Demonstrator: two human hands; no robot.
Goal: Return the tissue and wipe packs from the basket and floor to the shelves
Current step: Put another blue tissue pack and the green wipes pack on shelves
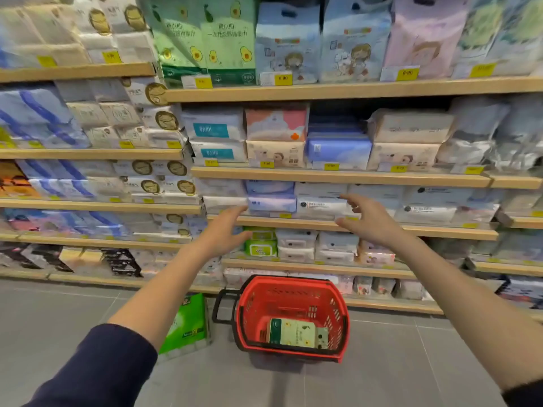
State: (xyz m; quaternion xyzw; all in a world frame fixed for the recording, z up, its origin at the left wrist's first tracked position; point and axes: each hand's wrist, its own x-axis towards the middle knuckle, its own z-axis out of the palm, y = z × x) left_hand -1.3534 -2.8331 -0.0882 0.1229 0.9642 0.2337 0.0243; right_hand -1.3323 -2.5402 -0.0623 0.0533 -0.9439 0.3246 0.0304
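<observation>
A red basket (338, 306) stands on the floor below the shelves, with a pale green-and-cream pack (296, 333) lying inside it. A bright green tissue pack (188, 324) leans on the floor left of the basket. My left hand (226, 227) and my right hand (367, 218) are both raised in front of the wooden shelf (293, 223) holding white and blue packs. Fingers of both hands are spread and hold nothing. Dark sleeves cover my upper forearms.
Wooden shelves (338, 91) full of tissue and wipe packs fill the wall, with yellow price tags along their edges. Green avocado-print packs (205, 36) stand on the top shelf. Grey tiled floor (382, 377) spreads around the basket.
</observation>
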